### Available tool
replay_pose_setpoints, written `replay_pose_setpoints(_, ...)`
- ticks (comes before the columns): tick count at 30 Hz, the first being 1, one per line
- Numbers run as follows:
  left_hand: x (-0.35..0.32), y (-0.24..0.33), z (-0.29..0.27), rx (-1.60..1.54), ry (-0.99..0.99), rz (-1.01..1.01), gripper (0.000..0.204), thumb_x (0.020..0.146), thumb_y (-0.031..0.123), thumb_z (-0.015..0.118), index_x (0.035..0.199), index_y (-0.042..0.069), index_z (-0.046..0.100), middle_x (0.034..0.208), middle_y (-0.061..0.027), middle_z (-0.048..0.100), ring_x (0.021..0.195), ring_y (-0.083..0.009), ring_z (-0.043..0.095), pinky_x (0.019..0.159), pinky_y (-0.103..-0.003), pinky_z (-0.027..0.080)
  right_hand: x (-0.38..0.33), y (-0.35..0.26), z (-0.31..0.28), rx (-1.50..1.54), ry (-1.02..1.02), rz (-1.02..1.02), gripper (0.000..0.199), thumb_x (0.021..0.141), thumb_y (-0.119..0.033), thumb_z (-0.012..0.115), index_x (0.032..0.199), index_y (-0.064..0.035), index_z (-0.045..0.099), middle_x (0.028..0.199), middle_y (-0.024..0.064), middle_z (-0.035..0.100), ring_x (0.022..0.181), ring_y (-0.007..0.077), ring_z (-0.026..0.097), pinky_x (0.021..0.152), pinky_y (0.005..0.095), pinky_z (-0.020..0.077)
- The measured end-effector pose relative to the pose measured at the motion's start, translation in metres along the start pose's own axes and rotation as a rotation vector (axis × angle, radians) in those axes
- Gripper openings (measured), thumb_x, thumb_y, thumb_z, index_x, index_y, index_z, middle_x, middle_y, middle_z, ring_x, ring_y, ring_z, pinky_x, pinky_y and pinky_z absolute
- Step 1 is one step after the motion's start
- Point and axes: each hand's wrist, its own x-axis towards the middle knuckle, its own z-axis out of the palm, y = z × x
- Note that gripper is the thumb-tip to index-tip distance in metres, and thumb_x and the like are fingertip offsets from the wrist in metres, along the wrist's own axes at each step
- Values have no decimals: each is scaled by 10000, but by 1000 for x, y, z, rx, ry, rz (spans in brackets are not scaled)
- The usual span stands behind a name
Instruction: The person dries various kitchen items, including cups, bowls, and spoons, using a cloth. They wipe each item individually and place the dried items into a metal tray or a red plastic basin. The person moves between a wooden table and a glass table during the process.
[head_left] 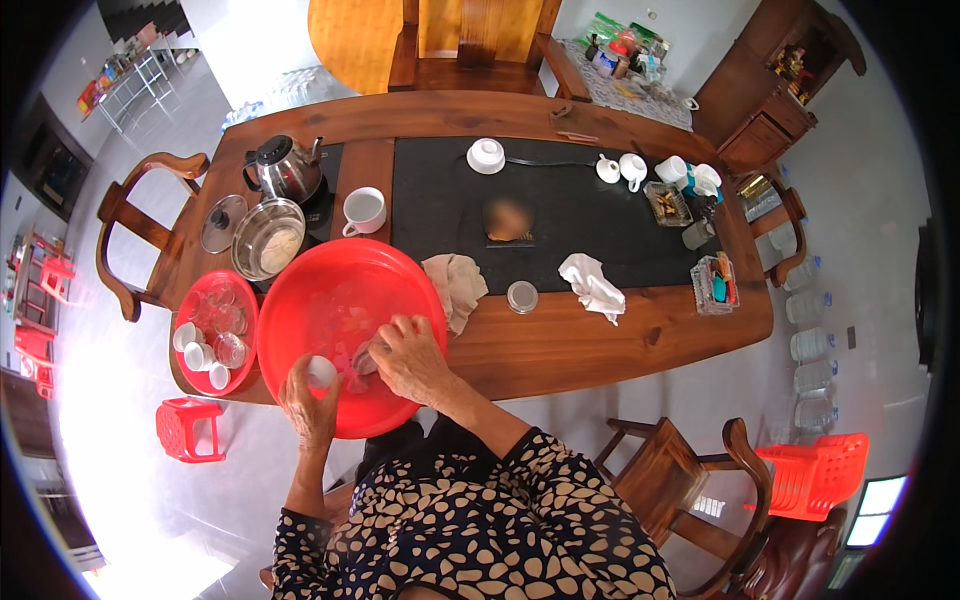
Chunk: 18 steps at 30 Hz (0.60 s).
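A large red basin [330,290] stands at the near edge of the wooden table [600,335], with water and small glassware in it. My left hand [308,405] grips a small white cup [321,371] over the basin's near rim. My right hand [408,355] is inside the basin, closed on a greyish cloth [366,357] right beside the cup. A smaller red bowl [218,330] to the left holds several small white and glass cups.
A steel kettle [287,168], a steel pot [268,238] and its lid [223,222] stand at the left. A white mug [364,210], a beige rag [455,285], a white cloth [592,285] and tea ware lie on the black mat [580,215]. Wooden chairs and red stools surround the table.
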Motion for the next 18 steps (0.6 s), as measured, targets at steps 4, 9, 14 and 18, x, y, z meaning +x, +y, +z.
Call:
replay_pose_setpoints(4,-2,1,1,7,56,-31,559,626,218,792,1091,40,540,1024,-113,590,959,-278,544,873,-411,384,-1,3,-8,67,239,215,425,659,-122,679,1067,-90,565,1113,109,493,1046,283,456,832,414,358)
replay_pose_setpoints(9,-1,-3,-1,107,87,-103,544,628,232,790,1084,60,548,1020,-109,588,1014,-265,527,911,-412,362,-14,30,12,179,326,630,584,689,-117,686,1228,-85,463,1178,155,489,1097,324,461,936,435,360)
replay_pose_setpoints(14,5,-8,-3,-51,57,-339,516,634,265,783,1058,80,554,1025,-99,582,1007,-259,537,871,-404,398,-26,46,26,793,202,793,411,757,-85,544,1158,-23,479,992,202,610,908,353,591,783,419,464)
replay_pose_setpoints(18,1,-14,3,-57,82,-348,509,633,247,782,1049,65,551,1016,-110,575,936,-274,547,804,-399,433,-28,46,27,908,220,831,330,770,-28,520,1098,4,512,933,144,613,802,226,591,707,330,476)
